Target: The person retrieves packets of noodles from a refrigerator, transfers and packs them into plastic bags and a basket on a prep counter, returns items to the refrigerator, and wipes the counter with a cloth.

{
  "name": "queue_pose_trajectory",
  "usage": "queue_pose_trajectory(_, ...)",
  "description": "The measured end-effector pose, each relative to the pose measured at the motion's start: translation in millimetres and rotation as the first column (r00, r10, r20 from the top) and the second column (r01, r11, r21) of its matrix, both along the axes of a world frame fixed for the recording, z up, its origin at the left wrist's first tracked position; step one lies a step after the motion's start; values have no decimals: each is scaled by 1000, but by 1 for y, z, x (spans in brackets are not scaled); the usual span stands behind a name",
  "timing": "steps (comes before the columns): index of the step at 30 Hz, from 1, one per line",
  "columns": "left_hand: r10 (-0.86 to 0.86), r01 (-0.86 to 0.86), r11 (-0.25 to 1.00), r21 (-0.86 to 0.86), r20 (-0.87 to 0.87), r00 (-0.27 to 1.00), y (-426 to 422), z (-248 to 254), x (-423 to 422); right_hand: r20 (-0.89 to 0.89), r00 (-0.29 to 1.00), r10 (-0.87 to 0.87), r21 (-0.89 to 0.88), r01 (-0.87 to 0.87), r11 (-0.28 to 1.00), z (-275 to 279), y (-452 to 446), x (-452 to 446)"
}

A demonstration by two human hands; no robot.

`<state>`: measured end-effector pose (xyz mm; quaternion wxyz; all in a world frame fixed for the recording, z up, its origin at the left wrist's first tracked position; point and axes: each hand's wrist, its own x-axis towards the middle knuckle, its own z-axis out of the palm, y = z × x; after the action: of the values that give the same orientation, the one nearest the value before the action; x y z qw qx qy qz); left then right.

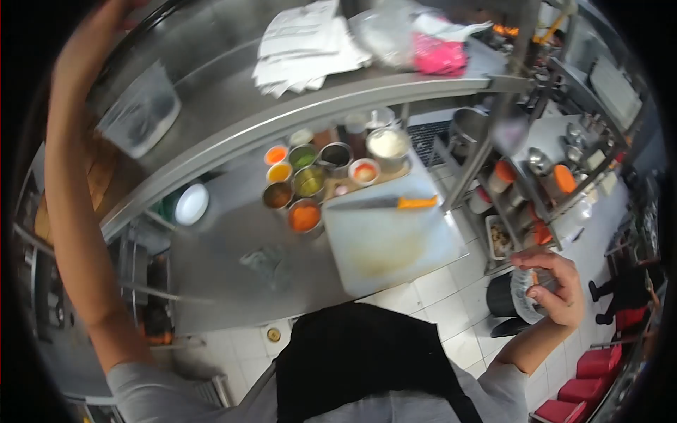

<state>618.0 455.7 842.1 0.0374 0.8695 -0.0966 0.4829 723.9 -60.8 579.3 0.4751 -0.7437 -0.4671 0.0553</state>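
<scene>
My left arm stretches up along the left side, and my left hand is blurred and partly cut off at the top edge, above the upper steel shelf; its fingers cannot be made out. On the right, my right hand is raised with curved fingers and the thumb apart, nothing visible in it. Beyond it, lower down, stands a black bin with a clear liner. A knife with an orange handle lies across the white cutting board. Left of the board, several metal containers hold sauces and chopped food.
Papers, a pink bag and a clear plastic tub rest on the upper shelf. A white bowl and crumpled plastic are lower left. Shelving stands at right; red chairs are at lower right.
</scene>
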Motion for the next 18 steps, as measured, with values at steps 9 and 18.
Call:
queue_pose_trajectory(9,153,-211,969,-127,-364,919,-30,-299,-142,-393,882,259,64,-255,965,-67,88,-11)
queue_pose_trajectory(18,325,-584,810,-46,-794,513,72,-610,-121,-620,728,292,10,-365,931,-135,236,-84)
